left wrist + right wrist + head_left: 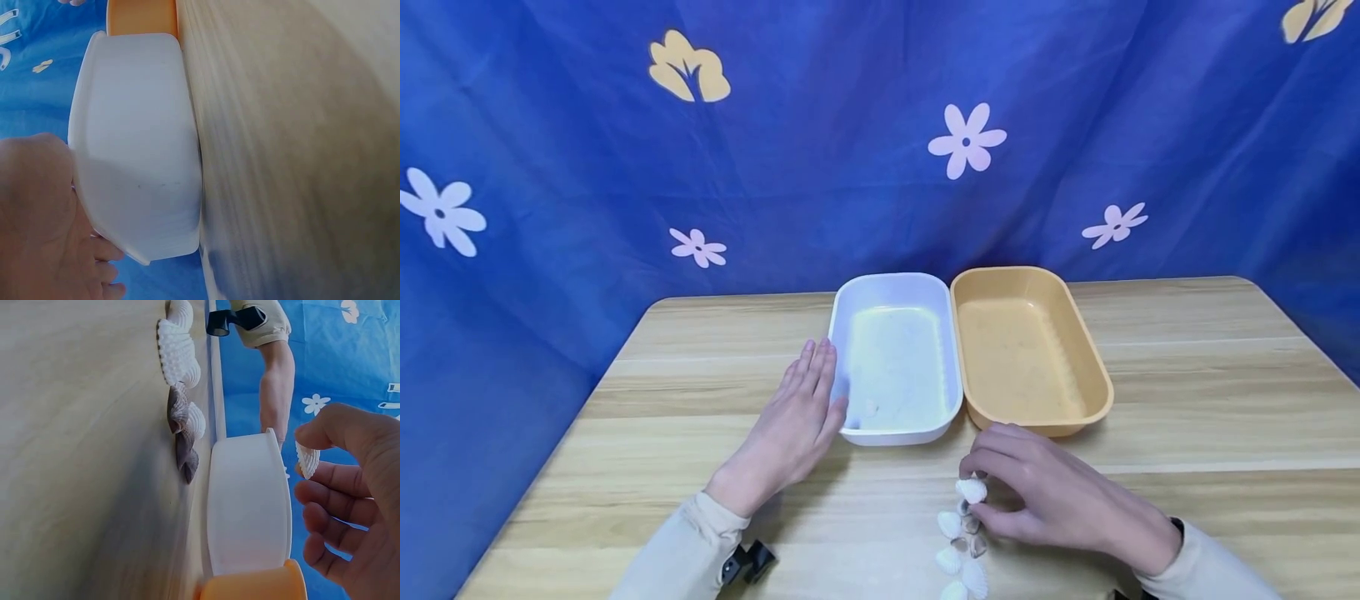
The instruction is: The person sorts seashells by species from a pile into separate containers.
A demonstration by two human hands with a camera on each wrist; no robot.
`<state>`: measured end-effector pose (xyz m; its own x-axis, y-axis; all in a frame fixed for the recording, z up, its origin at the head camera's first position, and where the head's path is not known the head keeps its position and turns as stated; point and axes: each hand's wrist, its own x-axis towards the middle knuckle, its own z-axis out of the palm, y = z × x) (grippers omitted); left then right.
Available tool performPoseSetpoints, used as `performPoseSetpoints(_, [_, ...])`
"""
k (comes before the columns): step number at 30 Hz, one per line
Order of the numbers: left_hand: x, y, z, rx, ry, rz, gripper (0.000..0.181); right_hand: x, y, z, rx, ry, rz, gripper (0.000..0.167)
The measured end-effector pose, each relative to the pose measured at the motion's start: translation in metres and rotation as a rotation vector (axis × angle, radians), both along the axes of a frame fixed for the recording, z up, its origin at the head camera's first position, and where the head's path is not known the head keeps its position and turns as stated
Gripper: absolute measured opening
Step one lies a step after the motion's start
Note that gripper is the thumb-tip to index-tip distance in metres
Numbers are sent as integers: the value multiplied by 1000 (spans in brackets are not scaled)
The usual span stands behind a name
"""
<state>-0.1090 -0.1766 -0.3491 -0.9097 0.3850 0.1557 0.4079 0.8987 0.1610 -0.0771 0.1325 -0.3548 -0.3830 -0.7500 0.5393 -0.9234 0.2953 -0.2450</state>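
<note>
Your right hand (pixel 1048 496) pinches a white shell (pixel 307 460) between thumb and forefinger, the other fingers loosely bent beside it; the right wrist view shows that shell raised off the table (pixel 1195 400). Below it, in front of the two trays, more white shells (pixel 950 561) lie in a short line with some darker shells (pixel 977 546) among them, several touching. Your left hand (pixel 790 429), well apart from the right, is laid flat with its fingers straight along the left rim of the white tray (pixel 895 350). The orange tray (pixel 1018 358) stands right beside that one, on the right (its near edge is just beyond your right knuckles). In the white tray's near end there is a small pale spot (pixel 871 407), perhaps a shell, though it is too faint to be sure. A blue cloth (pixel 820 125) with flowers hangs behind.
</note>
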Motion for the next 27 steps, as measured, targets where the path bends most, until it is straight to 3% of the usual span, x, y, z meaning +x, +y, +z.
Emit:
performPoseSetpoints(17, [2, 2, 0, 15, -8, 20, 63, -11, -16, 8, -8, -19, 13, 21])
performPoseSetpoints(27, [1, 2, 1, 19, -17, 14, 61, -21, -37, 16, 22, -93, -150, 17])
